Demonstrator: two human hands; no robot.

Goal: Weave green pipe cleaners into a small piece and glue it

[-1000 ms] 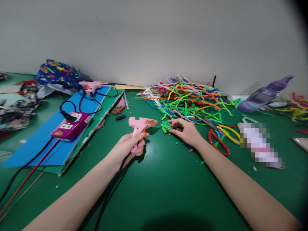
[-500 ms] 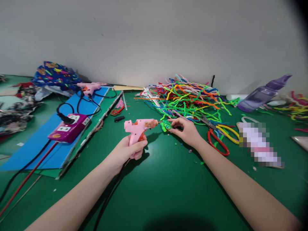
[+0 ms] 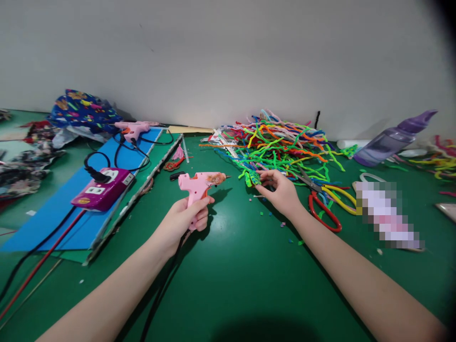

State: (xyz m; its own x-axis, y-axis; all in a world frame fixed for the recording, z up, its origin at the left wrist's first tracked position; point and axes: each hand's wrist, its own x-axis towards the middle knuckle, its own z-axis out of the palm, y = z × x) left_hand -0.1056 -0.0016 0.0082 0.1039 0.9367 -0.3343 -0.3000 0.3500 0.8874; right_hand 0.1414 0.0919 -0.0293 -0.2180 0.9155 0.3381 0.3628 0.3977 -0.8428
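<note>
Purple power box point(image 3: 101, 190) on blue board point(image 3: 53, 223), probably for cord reach. Left hand point(image 3: 181, 218) grips pink glue gun point(image 3: 196, 185) by handle, nozzle point(image 3: 228, 177) apart from green piece point(image 3: 252, 178); right hand point(image 3: 280, 190) pinches piece's edge, likely leaving face exposed. Scissors point(image 3: 315, 188) right.

Left hand point(image 3: 187, 216): bare, slim-fingered. Right hand point(image 3: 281, 192): likewise bare and slim-fingered; fine detail on both too small to make out. Left forearm point(image 3: 128, 280) and right forearm point(image 3: 342, 266): uncovered within view, smooth-outlined, slender, tapering. Bottom right corner dim, blurred.
</note>
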